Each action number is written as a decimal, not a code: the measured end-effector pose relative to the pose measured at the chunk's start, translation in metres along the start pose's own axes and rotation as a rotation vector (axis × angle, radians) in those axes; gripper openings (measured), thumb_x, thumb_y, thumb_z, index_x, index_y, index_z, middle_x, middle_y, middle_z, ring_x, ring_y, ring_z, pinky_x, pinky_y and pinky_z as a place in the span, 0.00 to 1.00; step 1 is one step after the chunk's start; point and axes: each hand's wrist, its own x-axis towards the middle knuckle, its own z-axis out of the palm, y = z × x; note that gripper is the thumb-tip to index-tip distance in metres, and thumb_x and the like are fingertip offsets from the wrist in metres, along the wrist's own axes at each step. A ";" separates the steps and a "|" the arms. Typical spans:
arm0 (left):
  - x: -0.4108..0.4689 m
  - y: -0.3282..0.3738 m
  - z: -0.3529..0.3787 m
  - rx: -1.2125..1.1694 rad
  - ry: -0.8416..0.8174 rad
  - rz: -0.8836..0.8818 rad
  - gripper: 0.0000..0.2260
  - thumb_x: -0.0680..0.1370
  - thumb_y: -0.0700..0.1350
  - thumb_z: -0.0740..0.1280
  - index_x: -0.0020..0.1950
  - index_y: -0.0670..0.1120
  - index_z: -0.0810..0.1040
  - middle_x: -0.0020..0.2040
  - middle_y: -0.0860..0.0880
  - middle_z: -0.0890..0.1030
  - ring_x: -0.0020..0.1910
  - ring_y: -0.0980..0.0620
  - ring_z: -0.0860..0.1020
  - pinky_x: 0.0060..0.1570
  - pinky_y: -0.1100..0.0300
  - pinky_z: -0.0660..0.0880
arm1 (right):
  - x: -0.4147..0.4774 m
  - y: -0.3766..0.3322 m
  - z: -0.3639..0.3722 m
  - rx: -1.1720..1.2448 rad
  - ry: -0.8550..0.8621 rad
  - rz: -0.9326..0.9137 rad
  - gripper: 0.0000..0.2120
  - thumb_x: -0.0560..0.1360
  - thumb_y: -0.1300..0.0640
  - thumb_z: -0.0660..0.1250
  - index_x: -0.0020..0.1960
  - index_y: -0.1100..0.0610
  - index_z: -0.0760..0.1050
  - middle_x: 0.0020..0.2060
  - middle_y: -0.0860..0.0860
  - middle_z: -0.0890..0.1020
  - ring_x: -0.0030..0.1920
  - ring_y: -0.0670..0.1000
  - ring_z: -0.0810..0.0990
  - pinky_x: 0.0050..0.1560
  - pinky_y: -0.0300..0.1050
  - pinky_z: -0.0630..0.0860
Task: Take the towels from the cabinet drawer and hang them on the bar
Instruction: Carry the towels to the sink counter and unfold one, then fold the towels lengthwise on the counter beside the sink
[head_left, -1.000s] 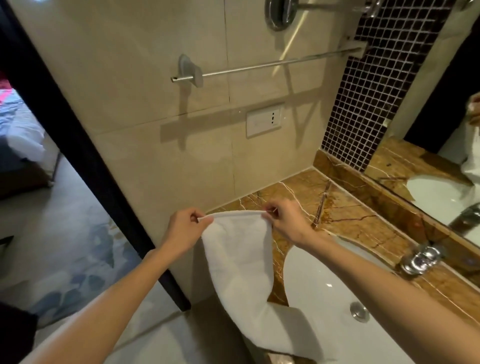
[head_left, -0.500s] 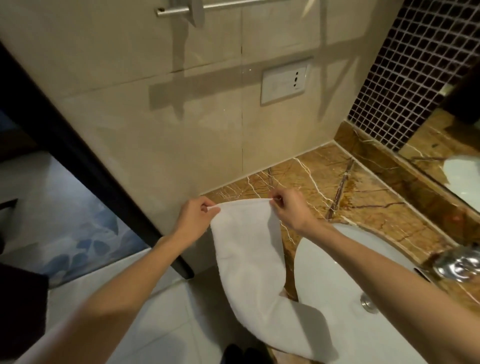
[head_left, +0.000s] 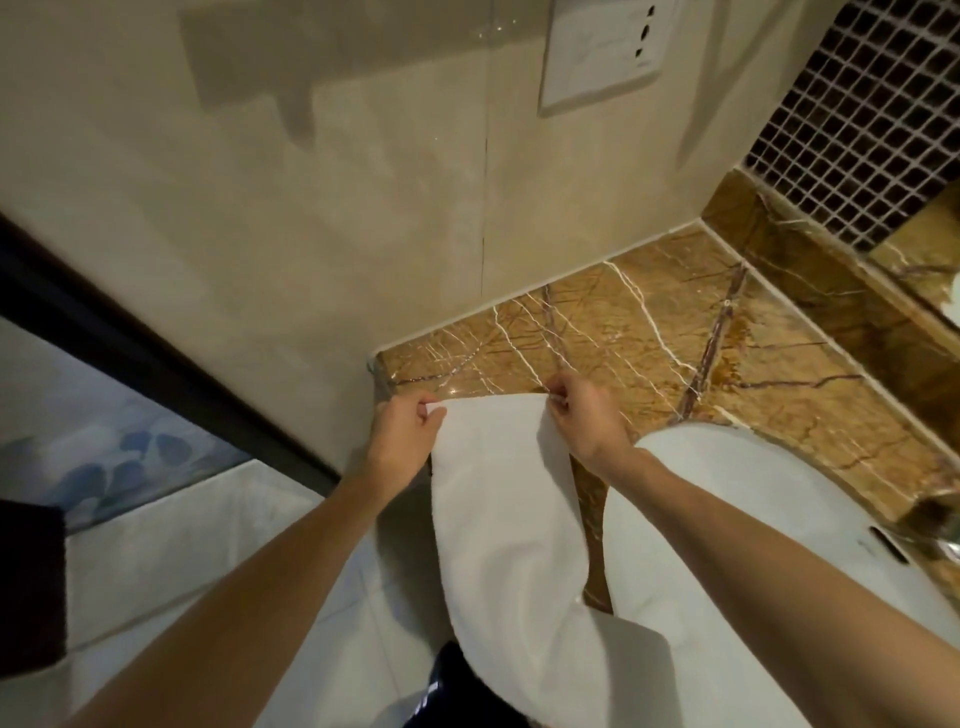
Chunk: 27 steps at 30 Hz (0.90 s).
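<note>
A white towel (head_left: 509, 514) hangs stretched between both my hands over the near corner of the brown marble counter (head_left: 649, 332). My left hand (head_left: 402, 434) pinches its upper left corner. My right hand (head_left: 584, 415) pinches the upper right corner. The towel's lower part droops toward my body and folds over at the bottom of the view. The towel bar and the cabinet drawer are out of the frame.
A white sink basin (head_left: 753, 530) is set in the counter at right, under my right forearm. A beige tiled wall (head_left: 311, 208) with a white socket plate (head_left: 605, 52) rises ahead. Dark mosaic tiles (head_left: 872, 119) fill the top right. A dark door frame (head_left: 156, 358) runs at left.
My view has tilted downward, so the towel bar has left the top of the frame. Both hands keep pinching the towel's top corners, held at about the same place over the counter corner.
</note>
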 end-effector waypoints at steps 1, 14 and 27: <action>0.002 -0.002 0.003 0.022 0.002 0.005 0.12 0.78 0.42 0.67 0.60 0.40 0.78 0.41 0.49 0.77 0.42 0.52 0.77 0.45 0.60 0.72 | 0.002 0.002 0.004 0.001 0.011 0.010 0.11 0.76 0.67 0.60 0.54 0.59 0.78 0.47 0.55 0.83 0.47 0.56 0.80 0.46 0.49 0.77; -0.026 -0.043 0.036 0.540 -0.138 0.748 0.26 0.79 0.52 0.61 0.68 0.34 0.71 0.71 0.37 0.68 0.73 0.38 0.64 0.71 0.40 0.61 | -0.033 0.005 0.041 -0.343 -0.130 -0.430 0.16 0.80 0.50 0.52 0.60 0.57 0.73 0.65 0.54 0.73 0.67 0.55 0.69 0.70 0.54 0.62; -0.024 -0.034 0.039 0.799 -0.290 0.556 0.35 0.78 0.62 0.40 0.76 0.38 0.57 0.77 0.39 0.55 0.76 0.38 0.53 0.74 0.46 0.42 | -0.045 0.006 0.041 -0.357 -0.311 -0.337 0.27 0.83 0.46 0.45 0.77 0.59 0.54 0.78 0.57 0.50 0.78 0.54 0.45 0.74 0.49 0.36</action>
